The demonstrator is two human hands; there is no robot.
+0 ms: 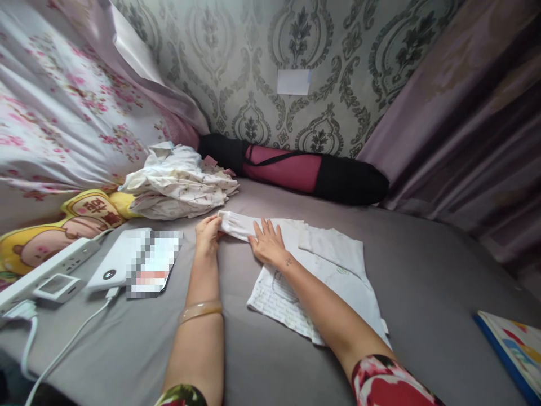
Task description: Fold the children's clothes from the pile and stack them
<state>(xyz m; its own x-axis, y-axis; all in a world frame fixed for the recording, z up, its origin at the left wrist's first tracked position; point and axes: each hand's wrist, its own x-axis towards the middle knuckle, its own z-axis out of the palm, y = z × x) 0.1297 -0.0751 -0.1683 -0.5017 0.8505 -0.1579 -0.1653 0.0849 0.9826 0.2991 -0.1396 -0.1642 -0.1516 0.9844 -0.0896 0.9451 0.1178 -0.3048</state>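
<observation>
A small white shirt (pixel 338 270) with faint printed drawings and lettering lies spread on the grey sheet, one sleeve stretched out to the left. My left hand (pixel 208 232) pinches the cuff end of that sleeve between thumb and fingers. Flat on the same sleeve, nearer the shirt's body, rests my right hand (pixel 268 242) with its fingers spread. The other sleeve is folded across the top of the shirt. My right forearm covers part of the shirt's middle.
Crumpled light clothes (pixel 181 180) are heaped at back left beside a yellow cartoon cushion (pixel 88 217). Nearer are a power strip (pixel 70 256), a white power bank (pixel 120 259) with a cable, and a blurred phone-like object (pixel 158 265). A black-and-maroon bag (pixel 291 169) lines the wall; a book (pixel 513 349) lies right.
</observation>
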